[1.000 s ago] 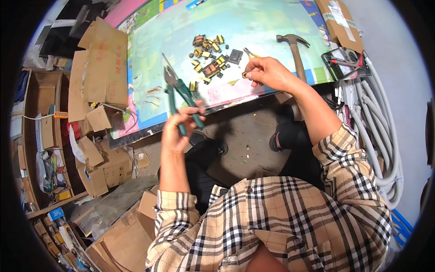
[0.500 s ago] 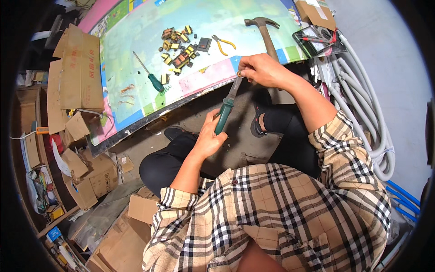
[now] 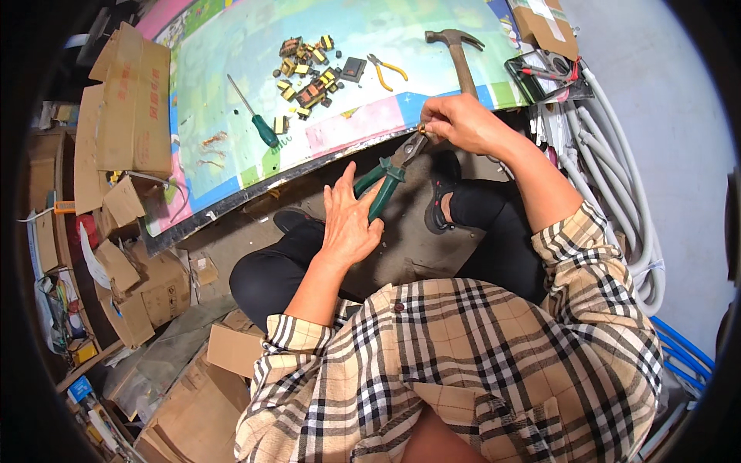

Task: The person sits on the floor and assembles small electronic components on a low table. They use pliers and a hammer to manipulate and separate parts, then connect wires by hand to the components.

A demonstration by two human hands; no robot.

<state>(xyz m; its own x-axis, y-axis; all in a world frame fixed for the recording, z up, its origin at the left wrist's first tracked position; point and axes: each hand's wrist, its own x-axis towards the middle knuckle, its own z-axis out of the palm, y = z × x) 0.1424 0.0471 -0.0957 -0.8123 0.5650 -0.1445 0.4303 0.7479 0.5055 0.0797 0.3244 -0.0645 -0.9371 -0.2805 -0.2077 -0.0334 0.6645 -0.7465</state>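
Observation:
In front of my lap, my left hand (image 3: 349, 230) holds a pair of green-handled pliers (image 3: 392, 170). Their handles are spread, with some of my fingers stretched out along them. My right hand (image 3: 468, 128) pinches a small brass-coloured piece (image 3: 422, 130) at the tip of the plier jaws, close to the table's front edge; my fingers partly cover it. On the table (image 3: 220, 73) lies a heap of small black, yellow and copper-coloured parts (image 3: 312, 89). Beside it are a flat black square part (image 3: 353, 69) and small yellow-handled pliers (image 3: 387, 73).
A claw hammer (image 3: 459, 63) lies at the table's right, and a green-handled screwdriver (image 3: 264, 130) at its left. A cardboard box (image 3: 137, 108) stands at the left edge. Grey hoses (image 3: 629, 174) hang at the right. Open cartons (image 3: 158, 289) crowd the lower left floor.
The plier handles have spread apart and my left fingers have opened out along them. Both hands and the pliers have shifted slightly; my right hand keeps its pinch at the jaws.

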